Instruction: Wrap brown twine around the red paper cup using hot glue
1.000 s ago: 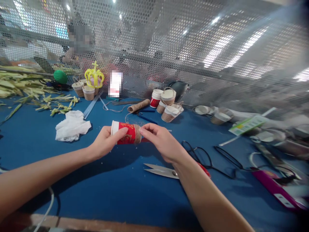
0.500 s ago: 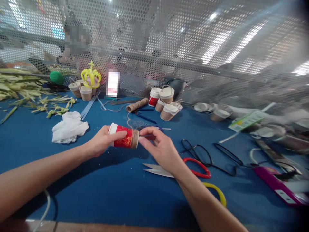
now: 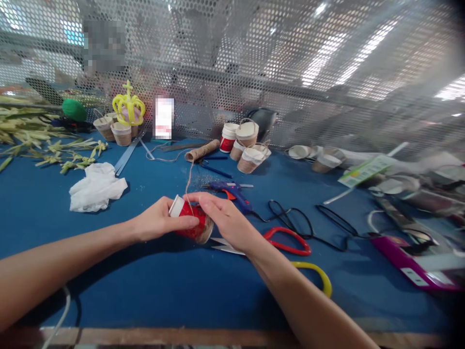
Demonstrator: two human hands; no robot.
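A red paper cup (image 3: 189, 219) with brown twine wound round its base lies sideways above the blue table (image 3: 174, 286). My left hand (image 3: 156, 224) grips it near the white rim. My right hand (image 3: 224, 219) is closed over the cup's wrapped end, fingers pressed on the twine. A strand of twine (image 3: 188, 177) runs from the cup back to a twine spool (image 3: 202, 150). A blue glue gun (image 3: 232, 190) lies just beyond my right hand. Scissors with one red and one yellow handle (image 3: 286, 245) lie under my right wrist.
Several twine-wrapped cups (image 3: 249, 150) stand at the back by a perforated metal screen (image 3: 254, 68). A yellow crown ornament (image 3: 128, 104), green leaves (image 3: 43, 140) and a white crumpled tissue (image 3: 95, 186) are at left. Black cable (image 3: 308, 225) and a purple package (image 3: 410, 261) lie right. A person sits behind the screen.
My right hand slid from the cup's end up over its top, and the cup tilted and came nearer. The view shifted, baring the glue gun and scissor handles.
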